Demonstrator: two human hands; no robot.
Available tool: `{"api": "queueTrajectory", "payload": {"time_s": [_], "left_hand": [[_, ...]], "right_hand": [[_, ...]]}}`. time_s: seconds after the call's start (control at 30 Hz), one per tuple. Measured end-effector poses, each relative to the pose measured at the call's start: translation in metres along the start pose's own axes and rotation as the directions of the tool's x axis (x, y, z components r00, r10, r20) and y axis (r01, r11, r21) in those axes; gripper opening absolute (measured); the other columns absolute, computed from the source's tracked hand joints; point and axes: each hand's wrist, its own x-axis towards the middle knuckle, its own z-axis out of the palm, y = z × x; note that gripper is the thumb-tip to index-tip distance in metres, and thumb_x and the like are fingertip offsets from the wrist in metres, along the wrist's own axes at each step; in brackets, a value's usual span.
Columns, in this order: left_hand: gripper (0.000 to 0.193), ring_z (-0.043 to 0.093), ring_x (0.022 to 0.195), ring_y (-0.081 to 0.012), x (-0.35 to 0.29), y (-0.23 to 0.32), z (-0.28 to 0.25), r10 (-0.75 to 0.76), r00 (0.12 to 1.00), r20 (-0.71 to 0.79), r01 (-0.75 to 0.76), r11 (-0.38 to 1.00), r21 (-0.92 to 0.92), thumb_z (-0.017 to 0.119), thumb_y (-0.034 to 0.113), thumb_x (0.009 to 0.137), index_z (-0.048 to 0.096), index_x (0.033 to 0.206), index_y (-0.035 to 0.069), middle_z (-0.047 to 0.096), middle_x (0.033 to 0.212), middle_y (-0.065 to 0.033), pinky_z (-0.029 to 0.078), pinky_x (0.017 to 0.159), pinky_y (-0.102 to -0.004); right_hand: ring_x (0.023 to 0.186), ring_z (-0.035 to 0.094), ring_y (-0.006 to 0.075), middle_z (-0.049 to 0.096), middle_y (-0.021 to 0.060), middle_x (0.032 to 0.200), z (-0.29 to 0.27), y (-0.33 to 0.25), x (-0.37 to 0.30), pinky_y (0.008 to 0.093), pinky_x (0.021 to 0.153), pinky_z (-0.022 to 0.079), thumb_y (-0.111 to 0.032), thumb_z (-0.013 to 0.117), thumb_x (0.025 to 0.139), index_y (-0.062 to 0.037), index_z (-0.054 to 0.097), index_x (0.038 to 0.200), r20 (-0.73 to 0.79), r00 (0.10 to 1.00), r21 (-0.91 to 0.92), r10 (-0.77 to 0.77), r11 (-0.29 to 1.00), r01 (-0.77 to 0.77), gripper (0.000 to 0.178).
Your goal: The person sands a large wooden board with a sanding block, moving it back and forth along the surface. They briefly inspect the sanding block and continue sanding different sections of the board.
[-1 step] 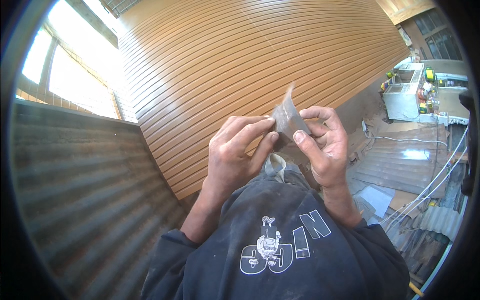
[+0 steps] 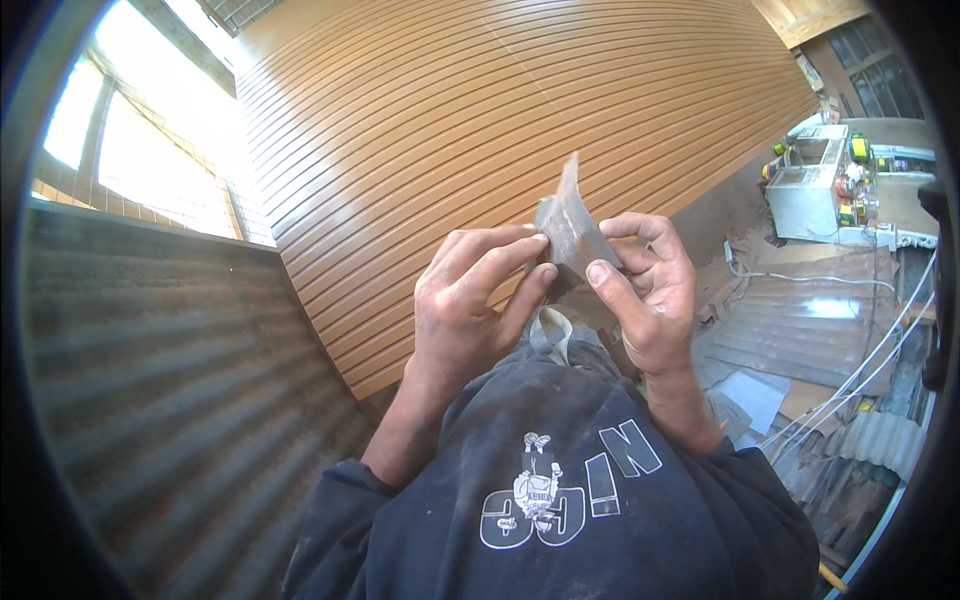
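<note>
1. Held up between both hands, at the centre of the clock face: grey sheet (image 2: 580,238), bent, pointed tip toward 12.
2. From 8 o'clock, at the sheet's left edge: left hand (image 2: 460,295), thumb and fingertips narrow on that edge.
3. From 4 o'clock, at the right edge: right hand (image 2: 658,290), thumb laid on the near face, index finger at the edge, narrow on the sheet.
4. Toward 6, just beneath, with little room between: pale strap (image 2: 553,345), then dark shirt (image 2: 640,520) with light print.
5. From 10 round to 2, behind the sheet: brown slatted panel (image 2: 480,120); open room around the tip, exact depth impossible to tell.
6. Toward 8, well apart from the left hand: dark corrugated panel (image 2: 160,380), top edge below a bright window (image 2: 160,155) near 10.
7. Toward 3, well past the right hand: white box (image 2: 803,205) beside coloured spools (image 2: 847,213).
8. Toward 4: ribbed panel (image 2: 790,315), white cables (image 2: 862,368).
</note>
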Motion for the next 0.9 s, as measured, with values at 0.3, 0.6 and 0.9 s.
{"api": "queueTrajectory", "payload": {"time_s": [0.3,0.6,0.9], "left_hand": [[0.029,0.078,0.087,-0.0250,0.002,0.004,0.019,-0.154,0.988,0.017,0.155,0.986,-0.057,0.090,0.011,0.081,0.078,0.107,0.004,0.079,0.097,-0.0120,0.062,0.076,-0.0362],[0.028,0.081,0.091,-0.0242,-0.004,0.015,-0.004,-0.215,0.976,0.025,0.216,0.968,-0.125,0.088,0.007,0.085,0.078,0.111,0.003,0.082,0.101,-0.0134,0.063,0.078,-0.0335],[0.023,0.080,0.099,-0.0262,-0.022,0.045,0.000,-0.323,0.944,-0.075,0.295,0.921,-0.254,0.085,0.007,0.089,0.074,0.109,0.002,0.081,0.109,-0.0144,0.064,0.085,-0.0357]], "right_hand": [[0.104,0.074,0.0132,0.078,0.0187,0.116,-0.004,0.012,0.005,0.0272,0.090,0.058,0.005,0.065,0.101,0.0009,0.054,0.135,0.004,0.996,-0.187,-0.087,0.979,0.086,0.036],[0.104,0.076,0.0179,0.078,0.0181,0.117,0.018,-0.008,-0.004,0.0287,0.088,0.060,0.001,0.068,0.101,0.0039,0.059,0.124,-0.002,0.985,-0.412,-0.175,0.897,0.159,0.025],[0.103,0.077,0.0193,0.079,0.0219,0.114,0.030,-0.016,-0.027,0.0288,0.087,0.060,0.006,0.066,0.099,0.0045,0.057,0.124,-0.013,0.981,-0.390,-0.195,0.904,0.175,0.026]]}}
